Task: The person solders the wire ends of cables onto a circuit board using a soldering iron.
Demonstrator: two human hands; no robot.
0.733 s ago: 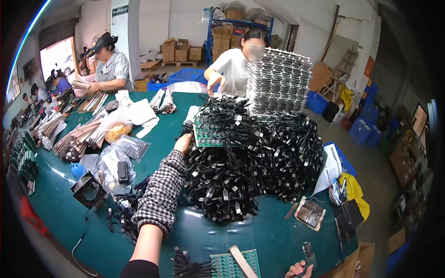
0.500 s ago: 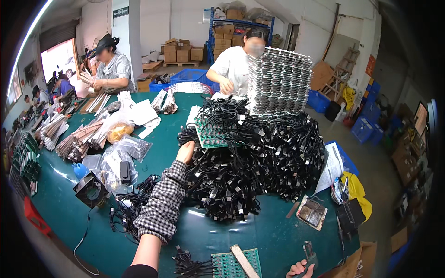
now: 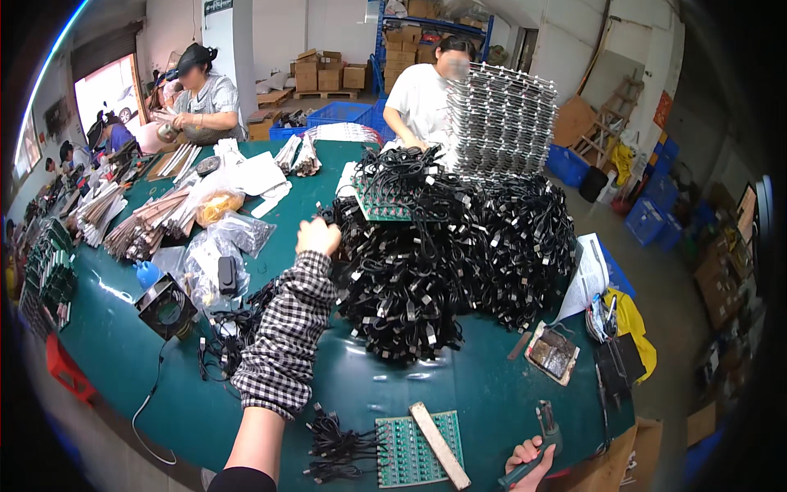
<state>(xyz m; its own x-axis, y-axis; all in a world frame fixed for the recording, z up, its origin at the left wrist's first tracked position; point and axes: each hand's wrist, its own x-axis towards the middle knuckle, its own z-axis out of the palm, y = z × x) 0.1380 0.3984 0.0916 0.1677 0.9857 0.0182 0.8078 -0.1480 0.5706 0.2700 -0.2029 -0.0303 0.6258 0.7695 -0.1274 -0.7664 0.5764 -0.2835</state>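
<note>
My left hand (image 3: 318, 238), in a black-and-white checked sleeve, is at the left edge of a tall heap of black USB cables (image 3: 402, 287). Its fingers are curled, and what they hold, if anything, is hidden. A green circuit board (image 3: 385, 205) with cables on it lies on top of the heap. At the lower right my right hand (image 3: 529, 461) grips a green-handled soldering gun (image 3: 548, 435), its metal tip pointing up. Between my arms another green circuit board (image 3: 398, 455) lies flat, a pale strip (image 3: 438, 443) slanting across it and black cables (image 3: 332, 439) at its left side.
A stack of boards (image 3: 504, 123) rises behind the heap, beside a person in white. A small fan (image 3: 166, 307), plastic bags (image 3: 213, 262) and bundled strips (image 3: 156, 230) lie on the left. At right are a soldering tray (image 3: 551, 353) and yellow cloth (image 3: 631, 336).
My left hand has shifted slightly left relative to the cable heap. The view has tilted down, showing more of the near board and of the right hand with its tool.
</note>
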